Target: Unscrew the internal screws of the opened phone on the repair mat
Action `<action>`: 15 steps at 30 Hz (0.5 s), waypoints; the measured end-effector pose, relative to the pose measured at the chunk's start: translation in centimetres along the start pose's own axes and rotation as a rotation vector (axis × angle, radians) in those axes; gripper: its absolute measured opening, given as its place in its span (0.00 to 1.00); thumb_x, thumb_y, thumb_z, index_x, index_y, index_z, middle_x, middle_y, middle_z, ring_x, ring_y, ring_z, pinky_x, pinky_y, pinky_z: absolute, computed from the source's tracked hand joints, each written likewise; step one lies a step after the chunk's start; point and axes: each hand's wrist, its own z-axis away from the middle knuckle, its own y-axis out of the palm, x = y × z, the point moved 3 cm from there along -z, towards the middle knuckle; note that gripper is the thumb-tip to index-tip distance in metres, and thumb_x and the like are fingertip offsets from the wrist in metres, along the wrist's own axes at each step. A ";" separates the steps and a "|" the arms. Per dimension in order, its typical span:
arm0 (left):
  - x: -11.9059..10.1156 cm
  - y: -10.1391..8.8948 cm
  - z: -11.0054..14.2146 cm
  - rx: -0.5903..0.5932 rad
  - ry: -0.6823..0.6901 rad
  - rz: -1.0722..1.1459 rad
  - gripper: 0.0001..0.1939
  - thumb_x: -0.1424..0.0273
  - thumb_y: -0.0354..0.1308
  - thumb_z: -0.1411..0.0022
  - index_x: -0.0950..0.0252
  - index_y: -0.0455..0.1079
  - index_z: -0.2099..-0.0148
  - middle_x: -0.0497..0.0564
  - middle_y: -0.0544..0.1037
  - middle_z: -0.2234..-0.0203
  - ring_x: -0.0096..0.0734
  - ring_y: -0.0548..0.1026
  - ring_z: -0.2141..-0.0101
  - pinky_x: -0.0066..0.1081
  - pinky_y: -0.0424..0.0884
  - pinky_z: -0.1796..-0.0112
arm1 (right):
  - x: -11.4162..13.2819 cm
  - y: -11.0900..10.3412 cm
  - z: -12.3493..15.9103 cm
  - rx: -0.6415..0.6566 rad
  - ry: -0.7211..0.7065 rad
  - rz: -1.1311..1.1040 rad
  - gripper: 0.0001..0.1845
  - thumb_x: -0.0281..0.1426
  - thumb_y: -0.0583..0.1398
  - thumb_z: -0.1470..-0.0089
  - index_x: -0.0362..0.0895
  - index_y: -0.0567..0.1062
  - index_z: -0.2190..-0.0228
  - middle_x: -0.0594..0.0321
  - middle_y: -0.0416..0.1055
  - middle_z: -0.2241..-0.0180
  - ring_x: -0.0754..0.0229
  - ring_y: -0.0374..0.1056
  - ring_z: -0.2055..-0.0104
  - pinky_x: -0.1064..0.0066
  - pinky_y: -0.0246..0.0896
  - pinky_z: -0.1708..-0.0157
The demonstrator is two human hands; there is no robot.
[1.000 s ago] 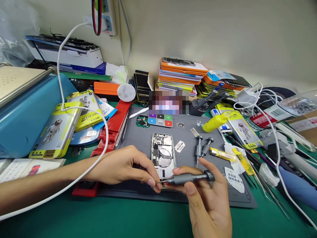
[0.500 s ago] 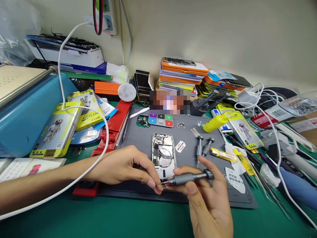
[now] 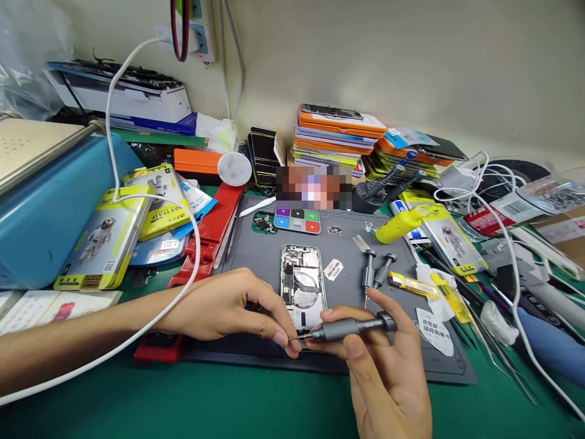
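Observation:
My right hand (image 3: 388, 366) grips a grey precision screwdriver (image 3: 351, 330), held nearly level with its thin shaft pointing left. At that tip, my left hand (image 3: 242, 311) has its thumb and index finger pinched together around the bit. Whether a tiny screw is also between those fingertips is too small to tell. Just beyond both hands lies an opened phone (image 3: 304, 280), its inner parts and round charging coil exposed. The phone's lower end is partly hidden by my fingers. It rests on a dark grey work mat (image 3: 256, 274).
Two more screwdrivers (image 3: 368, 271), a yellow bottle (image 3: 397, 225) and tweezers (image 3: 507, 360) lie to the right. Left stand a red clamp (image 3: 205, 244) and yellow battery boxes (image 3: 107, 238). A white cable (image 3: 194, 268) loops over my left forearm. Orange boxes (image 3: 340, 125) are stacked behind.
Almost nothing differs. Both hands and the screwdriver keep their places, and the view has shifted very slightly.

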 end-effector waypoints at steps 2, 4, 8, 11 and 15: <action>0.0 0.0 0.0 -0.001 -0.002 -0.003 0.09 0.68 0.68 0.26 0.62 0.88 0.49 0.54 0.90 0.57 0.36 0.86 0.54 0.24 0.78 0.50 | 0.0 0.0 0.0 0.009 -0.012 0.007 0.24 0.34 0.63 0.29 0.59 0.66 0.36 0.58 0.84 0.55 0.55 0.85 0.58 0.63 0.86 0.58; 0.0 0.0 0.1 -0.003 -0.008 -0.005 0.09 0.68 0.68 0.26 0.62 0.88 0.50 0.53 0.90 0.57 0.36 0.86 0.53 0.24 0.78 0.49 | 0.0 -0.1 0.0 0.013 -0.019 0.010 0.24 0.34 0.62 0.28 0.59 0.66 0.35 0.58 0.84 0.55 0.55 0.86 0.58 0.62 0.86 0.58; -0.1 0.0 0.0 -0.001 -0.011 -0.009 0.09 0.68 0.67 0.26 0.61 0.88 0.49 0.53 0.90 0.56 0.36 0.86 0.53 0.25 0.78 0.49 | -0.2 -0.2 0.0 0.009 -0.034 0.016 0.25 0.33 0.63 0.29 0.57 0.66 0.35 0.57 0.84 0.55 0.54 0.86 0.59 0.61 0.86 0.60; -0.2 0.0 0.0 0.010 -0.010 -0.008 0.09 0.68 0.67 0.26 0.61 0.88 0.49 0.53 0.90 0.56 0.37 0.86 0.53 0.26 0.78 0.48 | -0.2 -0.2 -0.1 0.013 -0.039 0.015 0.25 0.33 0.63 0.29 0.57 0.67 0.35 0.56 0.84 0.56 0.53 0.86 0.60 0.62 0.86 0.60; -0.2 0.0 0.0 0.018 -0.010 -0.004 0.09 0.68 0.67 0.26 0.61 0.88 0.49 0.53 0.90 0.55 0.37 0.86 0.53 0.26 0.78 0.48 | 0.0 -0.1 -0.1 0.020 -0.026 0.007 0.24 0.33 0.62 0.29 0.57 0.66 0.36 0.57 0.84 0.56 0.56 0.86 0.59 0.65 0.85 0.58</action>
